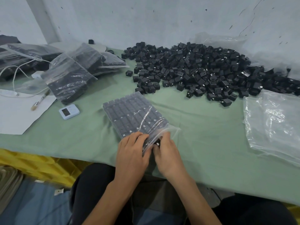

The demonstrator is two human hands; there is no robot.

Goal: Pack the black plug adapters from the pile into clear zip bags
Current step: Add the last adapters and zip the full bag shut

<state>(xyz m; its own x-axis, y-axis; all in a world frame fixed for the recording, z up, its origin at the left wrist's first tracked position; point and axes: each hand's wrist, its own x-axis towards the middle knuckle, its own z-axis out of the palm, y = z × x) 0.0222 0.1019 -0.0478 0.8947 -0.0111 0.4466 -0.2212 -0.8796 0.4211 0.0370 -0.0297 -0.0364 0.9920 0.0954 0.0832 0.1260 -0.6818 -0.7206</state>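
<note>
Both hands are busy at 6 o'clock, by the near edge of the table (203, 143) — left hand (131, 151) curls its fingers over the mouth of the zip bag (134, 114), pinning it down, while right hand (168, 153) pinches 1 black adapter (157, 144) right at the opening. That bag looks nearly full, with rows packed tight. Over at 10 o'clock several filled bags (71, 75) lie heaped — done, I'd say. But the pile (203, 70) from 12 to 2 o'clock is huge, and empty bags (272, 124) wait at 3 o'clock, so I'd judge most of the job is left.
</note>
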